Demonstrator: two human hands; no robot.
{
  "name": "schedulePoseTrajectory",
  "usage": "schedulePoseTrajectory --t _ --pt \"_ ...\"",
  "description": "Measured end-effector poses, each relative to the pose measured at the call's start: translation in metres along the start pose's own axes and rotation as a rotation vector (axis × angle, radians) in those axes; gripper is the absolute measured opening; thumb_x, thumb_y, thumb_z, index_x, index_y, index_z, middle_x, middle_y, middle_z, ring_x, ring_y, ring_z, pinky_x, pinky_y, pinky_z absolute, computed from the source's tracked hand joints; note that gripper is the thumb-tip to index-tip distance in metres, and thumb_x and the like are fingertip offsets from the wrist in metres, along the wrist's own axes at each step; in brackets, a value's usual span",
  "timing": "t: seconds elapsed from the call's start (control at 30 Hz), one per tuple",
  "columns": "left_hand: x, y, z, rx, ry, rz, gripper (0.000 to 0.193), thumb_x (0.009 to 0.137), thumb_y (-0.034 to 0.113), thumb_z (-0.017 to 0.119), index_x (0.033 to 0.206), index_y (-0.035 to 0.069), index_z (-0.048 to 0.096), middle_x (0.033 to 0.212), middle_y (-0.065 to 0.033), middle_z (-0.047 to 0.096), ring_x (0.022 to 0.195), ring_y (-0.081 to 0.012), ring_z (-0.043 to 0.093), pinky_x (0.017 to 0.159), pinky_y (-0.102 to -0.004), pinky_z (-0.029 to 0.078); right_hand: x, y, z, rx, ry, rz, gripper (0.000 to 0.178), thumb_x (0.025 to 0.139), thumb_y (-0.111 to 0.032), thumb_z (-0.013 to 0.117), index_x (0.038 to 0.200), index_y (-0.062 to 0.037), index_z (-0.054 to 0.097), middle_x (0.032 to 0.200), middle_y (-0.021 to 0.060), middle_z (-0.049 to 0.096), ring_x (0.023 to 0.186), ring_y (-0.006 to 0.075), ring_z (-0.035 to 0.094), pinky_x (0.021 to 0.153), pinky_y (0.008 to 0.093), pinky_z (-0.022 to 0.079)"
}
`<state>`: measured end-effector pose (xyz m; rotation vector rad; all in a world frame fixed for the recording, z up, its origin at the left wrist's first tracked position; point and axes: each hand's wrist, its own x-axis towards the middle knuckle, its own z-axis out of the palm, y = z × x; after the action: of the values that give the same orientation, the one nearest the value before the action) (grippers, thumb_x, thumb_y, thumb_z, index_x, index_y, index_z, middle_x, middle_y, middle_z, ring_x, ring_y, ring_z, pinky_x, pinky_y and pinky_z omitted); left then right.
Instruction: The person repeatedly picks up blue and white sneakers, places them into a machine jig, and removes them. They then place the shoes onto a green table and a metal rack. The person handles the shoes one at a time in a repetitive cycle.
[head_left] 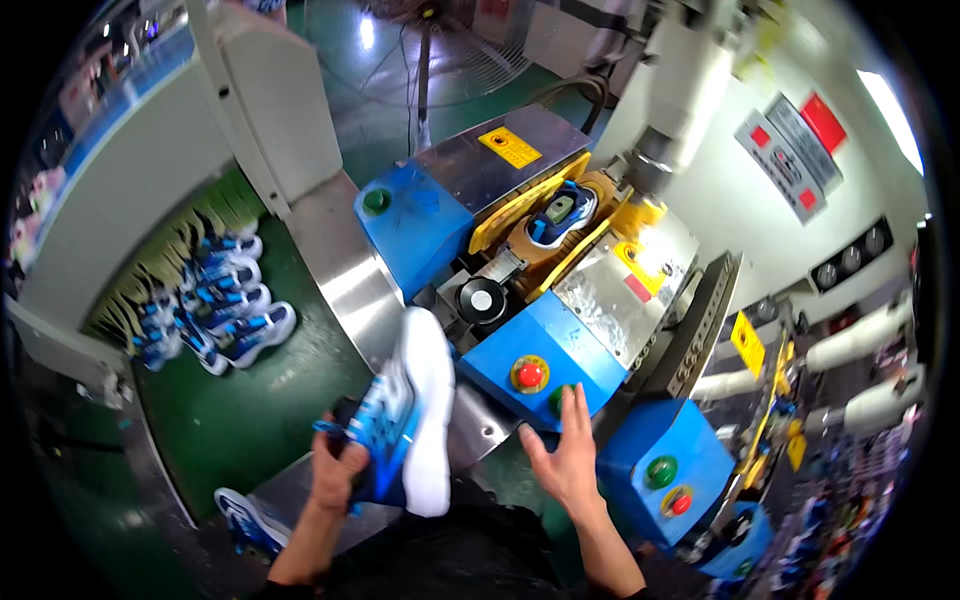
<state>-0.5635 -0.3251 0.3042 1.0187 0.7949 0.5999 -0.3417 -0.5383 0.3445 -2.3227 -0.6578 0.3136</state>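
Observation:
My left hand (340,462) is closed round the ankle opening of a blue sneaker (395,415) with a thick white sole, held up on its side with the sole facing right. My right hand (567,455) holds nothing, its fingers stretched toward a green button (560,400) on the blue front housing (520,345) of a press. The fingertips overlap the button; I cannot tell if they touch it. Inside the press, between yellow side pads (520,205), sits another blue sneaker (563,213). A red button (529,374) lies left of the green one.
Several blue-and-white sneakers (225,300) stand on the green surface at left. One more shoe (250,522) lies by my left forearm. A second blue housing (665,465) with buttons stands at right. A metal ledge (345,290) runs beside the press; a fan (425,60) stands behind.

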Motion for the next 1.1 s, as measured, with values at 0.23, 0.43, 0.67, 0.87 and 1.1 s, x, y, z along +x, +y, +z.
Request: schedulePoseTrajectory --t 0.23,0.43,0.67,0.87,1.1 --pt "-0.122 0.04 0.117 0.081 -0.506 0.009 0.097 0.08 0.038 0.075 0.148 -0.003 0.02 0.153 -0.0157 0.028 0.14 -0.0256 0.032 0.115 -0.04 0.024 -0.106 0.013 0.024 1.575 -0.678 0.273 0.063 0.093 -0.029 0.06 0.142 0.001 0.035 0.135 0.0126 0.05 0.124 0.0218 0.049 0.107 0.0359 0.037" --pt "-0.127 0.071 0.101 0.455 -0.62 0.335 0.057 0.1 0.04 0.045 0.137 -0.002 0.036 0.117 -0.015 0.058 0.116 -0.0216 0.054 0.104 -0.0362 0.037 -0.147 -0.016 0.014 1.908 -1.297 0.728 0.065 0.095 -0.057 0.042 0.139 -0.0088 0.043 0.121 0.0195 0.06 0.097 0.0387 0.066 0.083 0.0563 0.055" --pt "-0.145 0.081 0.039 -0.025 -0.245 0.025 0.036 0.105 0.034 0.038 0.113 0.002 0.051 0.1 -0.0113 0.062 0.096 -0.0175 0.058 0.088 -0.0316 0.048 -0.173 -0.08 0.044 1.885 -1.4 0.908 0.071 0.096 -0.062 0.033 0.138 -0.0057 0.042 0.118 0.0244 0.059 0.102 0.0429 0.062 0.082 0.0577 0.055" --pt "-0.133 0.104 -0.097 0.081 -0.184 0.181 0.026 0.089 0.006 0.062 0.113 0.004 0.051 0.103 -0.0063 0.06 0.102 -0.0153 0.056 0.094 -0.0324 0.044 -0.177 -0.15 0.14 1.73 -1.537 0.831 0.069 0.096 -0.057 0.037 0.139 -0.0032 0.039 0.129 0.021 0.054 0.11 0.0356 0.061 0.091 0.0556 0.052" --pt "-0.173 0.029 -0.356 0.089 0.643 0.344 0.025 0.062 0.011 0.067 0.081 0.006 0.051 0.077 -0.0068 0.058 0.085 -0.0192 0.055 0.096 -0.0362 0.04 -0.142 -0.241 0.286 0.353 -1.103 -0.01 0.06 0.089 -0.018 0.069 0.136 0.0048 0.04 0.127 0.0176 0.055 0.115 0.0221 0.057 0.092 0.0336 0.051"
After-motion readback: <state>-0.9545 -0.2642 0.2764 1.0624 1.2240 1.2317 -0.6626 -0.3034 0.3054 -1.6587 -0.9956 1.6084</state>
